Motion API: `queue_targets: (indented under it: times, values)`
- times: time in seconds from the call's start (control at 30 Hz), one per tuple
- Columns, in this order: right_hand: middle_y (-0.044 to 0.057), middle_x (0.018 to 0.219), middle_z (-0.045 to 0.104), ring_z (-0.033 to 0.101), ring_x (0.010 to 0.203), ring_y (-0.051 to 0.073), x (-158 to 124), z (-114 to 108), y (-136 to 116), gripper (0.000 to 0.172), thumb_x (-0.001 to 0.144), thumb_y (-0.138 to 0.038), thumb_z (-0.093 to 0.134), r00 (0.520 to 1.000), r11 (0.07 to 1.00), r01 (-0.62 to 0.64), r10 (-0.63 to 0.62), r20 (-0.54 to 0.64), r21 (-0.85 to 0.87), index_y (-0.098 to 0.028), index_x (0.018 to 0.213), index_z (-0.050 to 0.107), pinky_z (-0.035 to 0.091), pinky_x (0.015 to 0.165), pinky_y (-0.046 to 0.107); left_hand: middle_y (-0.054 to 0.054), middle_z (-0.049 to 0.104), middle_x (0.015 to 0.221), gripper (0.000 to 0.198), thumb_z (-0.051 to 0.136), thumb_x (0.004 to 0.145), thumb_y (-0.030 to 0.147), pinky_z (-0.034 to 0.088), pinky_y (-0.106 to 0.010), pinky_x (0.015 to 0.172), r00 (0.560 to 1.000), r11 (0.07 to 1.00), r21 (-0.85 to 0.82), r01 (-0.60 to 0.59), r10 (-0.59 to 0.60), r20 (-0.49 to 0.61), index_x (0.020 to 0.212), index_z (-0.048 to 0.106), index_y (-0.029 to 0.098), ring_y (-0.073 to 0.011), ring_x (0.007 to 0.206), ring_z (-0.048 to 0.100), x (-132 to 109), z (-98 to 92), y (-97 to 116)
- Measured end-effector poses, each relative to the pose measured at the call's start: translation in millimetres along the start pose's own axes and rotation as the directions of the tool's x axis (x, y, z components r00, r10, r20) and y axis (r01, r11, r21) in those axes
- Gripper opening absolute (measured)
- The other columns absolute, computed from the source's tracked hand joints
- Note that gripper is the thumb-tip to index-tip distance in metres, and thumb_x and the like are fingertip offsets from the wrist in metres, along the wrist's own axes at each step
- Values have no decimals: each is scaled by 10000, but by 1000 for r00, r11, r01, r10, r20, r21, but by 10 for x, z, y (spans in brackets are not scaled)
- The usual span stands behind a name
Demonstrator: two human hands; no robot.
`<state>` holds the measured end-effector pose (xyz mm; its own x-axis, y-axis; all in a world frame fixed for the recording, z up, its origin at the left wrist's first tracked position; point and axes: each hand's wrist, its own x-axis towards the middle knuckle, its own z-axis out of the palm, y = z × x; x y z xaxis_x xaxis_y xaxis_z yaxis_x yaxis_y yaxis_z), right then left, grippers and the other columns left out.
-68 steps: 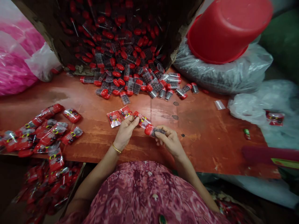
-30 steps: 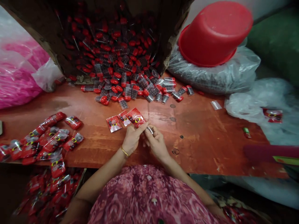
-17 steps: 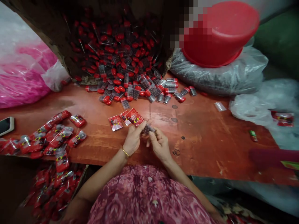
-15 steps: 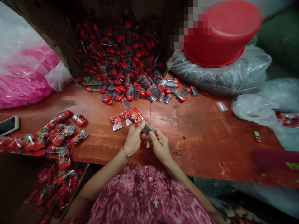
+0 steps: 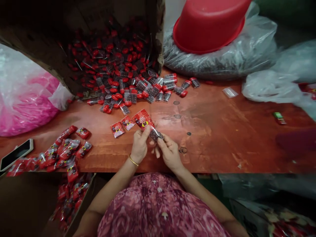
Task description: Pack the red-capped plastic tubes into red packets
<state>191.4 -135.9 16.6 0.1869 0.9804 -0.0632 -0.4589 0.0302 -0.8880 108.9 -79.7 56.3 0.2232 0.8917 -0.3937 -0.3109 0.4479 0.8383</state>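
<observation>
Left hand (image 5: 139,146): fingers pinching red packet (image 5: 143,118). Right hand (image 5: 171,153): fingers holding container (image 5: 155,134) between them. Apparently mid-insertion, next calling for steady alignment.

Workshop: heaped carton (image 5: 159,39), bulk bags (image 5: 222,64)

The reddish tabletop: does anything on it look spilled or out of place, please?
Red-capped containers lie spilled past the mouth of the cardboard carton, perhaps deliberately. A smartphone beside the red packets also looks out of place, being unlike the goods around it.
</observation>
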Motion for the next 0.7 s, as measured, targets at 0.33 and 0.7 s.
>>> queue_targets:
  times: [0.33, 0.7]
  values:
    - [-58, 538, 558, 466, 354, 60, -168, -125, 25, 237, 833, -403, 535, 994, 981, 105, -108, -9, -161, -188, 925, 574, 389, 374, 185, -25, 667, 605, 363, 733, 608, 438, 326, -152, 385, 994, 993, 41, -109, 110, -29, 785, 662, 130, -59, 450, 500, -194, 139, -210]
    - [-69, 471, 526, 428, 313, 47, -260, -92, -51, 327, 776, -497, 576, 984, 984, -93, 67, 163, 152, -180, 703, 541, 416, 388, 187, 66, 512, 422, 372, 694, 653, 420, 251, -158, 258, 997, 990, 132, 42, -51, 63, 910, 662, 153, -36, 256, 333, -403, 177, -190]
